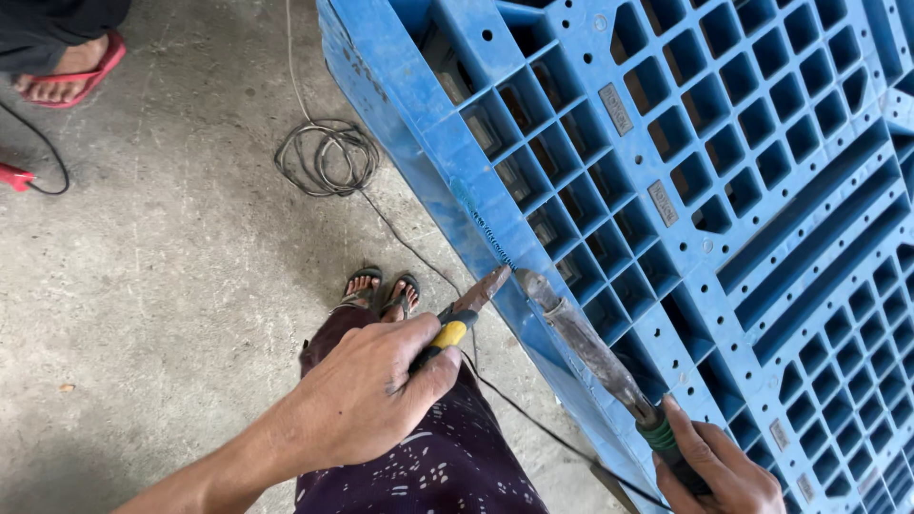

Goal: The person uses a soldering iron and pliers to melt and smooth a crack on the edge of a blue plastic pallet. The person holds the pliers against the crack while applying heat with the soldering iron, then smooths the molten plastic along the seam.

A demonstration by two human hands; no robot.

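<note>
Gripping yellow-handled pliers (466,314) in your left hand (367,400) and a scorched iron (590,347) by its green handle in your right hand (714,471), you work both tips against the blue pallet's (685,190) edge. Its blade, seemingly hot, could slip toward your sandalled feet (381,290) or the cord (328,157) coiled on the floor.

A blue grid-patterned pallet (705,190) is seen, with a yellow-and-black handled tool (464,319), a rusty grey iron (595,352) with green-ringed grip, a maroon white-speckled skirt (438,457) and red sandal (71,76).
</note>
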